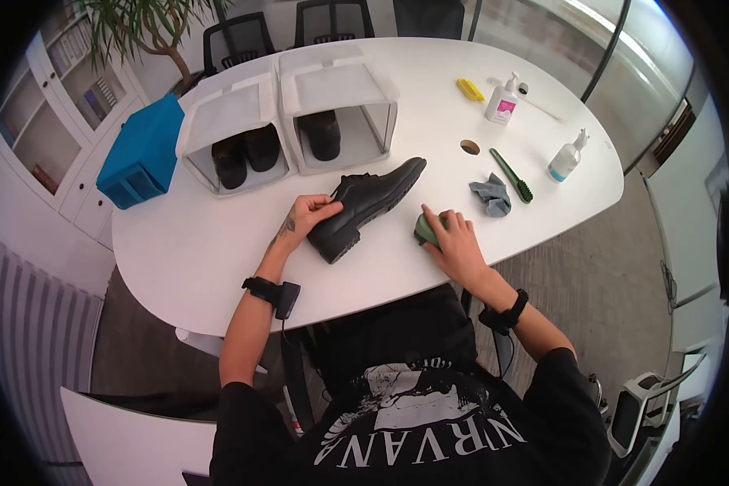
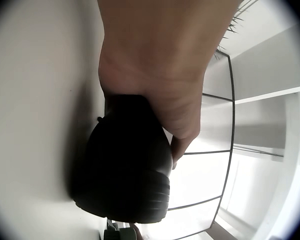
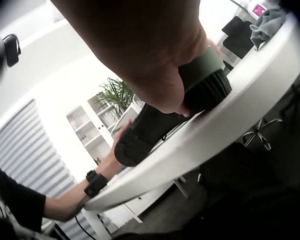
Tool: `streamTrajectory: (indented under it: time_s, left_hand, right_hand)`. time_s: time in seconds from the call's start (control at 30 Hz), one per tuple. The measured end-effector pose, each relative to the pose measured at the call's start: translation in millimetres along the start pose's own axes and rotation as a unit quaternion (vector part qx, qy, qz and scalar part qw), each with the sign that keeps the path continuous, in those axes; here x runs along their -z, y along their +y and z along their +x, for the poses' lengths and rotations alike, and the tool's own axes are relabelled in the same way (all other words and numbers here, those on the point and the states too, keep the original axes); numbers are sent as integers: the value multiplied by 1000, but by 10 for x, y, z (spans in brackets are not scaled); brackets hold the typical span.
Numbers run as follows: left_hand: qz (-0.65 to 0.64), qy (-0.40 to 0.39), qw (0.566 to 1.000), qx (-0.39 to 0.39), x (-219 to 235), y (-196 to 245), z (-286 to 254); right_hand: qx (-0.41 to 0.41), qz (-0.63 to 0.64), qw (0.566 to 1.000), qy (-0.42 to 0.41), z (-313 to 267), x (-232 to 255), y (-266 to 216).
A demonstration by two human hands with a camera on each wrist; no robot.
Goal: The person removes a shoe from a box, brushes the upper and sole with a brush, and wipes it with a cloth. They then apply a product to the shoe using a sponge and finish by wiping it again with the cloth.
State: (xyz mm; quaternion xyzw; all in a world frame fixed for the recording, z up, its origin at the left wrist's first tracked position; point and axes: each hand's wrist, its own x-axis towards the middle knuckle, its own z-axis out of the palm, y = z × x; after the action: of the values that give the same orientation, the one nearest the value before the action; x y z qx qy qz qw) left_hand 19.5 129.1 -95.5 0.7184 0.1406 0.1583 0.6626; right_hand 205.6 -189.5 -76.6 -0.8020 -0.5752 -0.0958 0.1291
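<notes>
Head: the left hand (image 1: 304, 219) pinches the black shoe (image 1: 360, 202) on the bench (image 1: 211, 243); the right hand's (image 1: 462, 253) fingers curl round a green brush (image 1: 426, 231) nearby. Left wrist: fingertips mostly hidden; steady support helps. Right wrist: bristles face benchward; light, even pressure suits.

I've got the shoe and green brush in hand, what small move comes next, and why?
Probably bring the brush over to the shoe: your left hand holds the shoe near its heel, and your right hand grips the brush, with a gap between the two.
</notes>
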Motion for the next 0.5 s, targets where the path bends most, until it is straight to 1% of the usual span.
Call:
streamTrajectory:
  time_s: [0.1,0.13,0.17,0.2,0.23,0.27,0.3,0.33,0.37,0.4,0.43,0.47,0.5]
  left_hand:
    - [94,-26,995,-26,-56,220,-57]
    - [184,-24,980,-73,-70,286,-86]
    - [316,-28,945,-77,-99,407,-142]
    - [394,-31,910,-121,-196,651,-269]
    - [466,-35,868,-164,-291,817,-358]
    - [501,-48,842,-195,-280,788,-348]
    - [532,-60,814,-224,-231,725,-352]
    - [561,-70,785,-251,-200,673,-363]
    - [584,-69,780,-212,-206,654,-357]
    - [608,-63,772,-174,-202,671,-323]
    - [632,-56,761,-136,-189,718,-289]
    - [599,-49,788,-129,-221,800,-259]
    - [589,-49,803,-74,-285,831,-180]
  right_hand:
    - [49,-42,997,-49,-57,55,18]
    - [58,-23,998,-31,-60,85,61]
    - [-4,53,998,-46,-49,212,53]
    - [-70,129,988,-55,-12,422,32]
    - [-135,206,967,-66,10,544,61]
    - [-138,213,967,-5,15,549,169]
    - [-133,216,967,32,12,592,253]
    - [-134,221,965,48,45,651,289]
    - [-132,224,963,66,87,711,312]
    - [-156,252,954,48,139,759,319]
    - [-157,253,953,45,230,721,323]
    - [-161,257,952,39,325,652,294]
    - [-163,261,951,33,428,598,252]
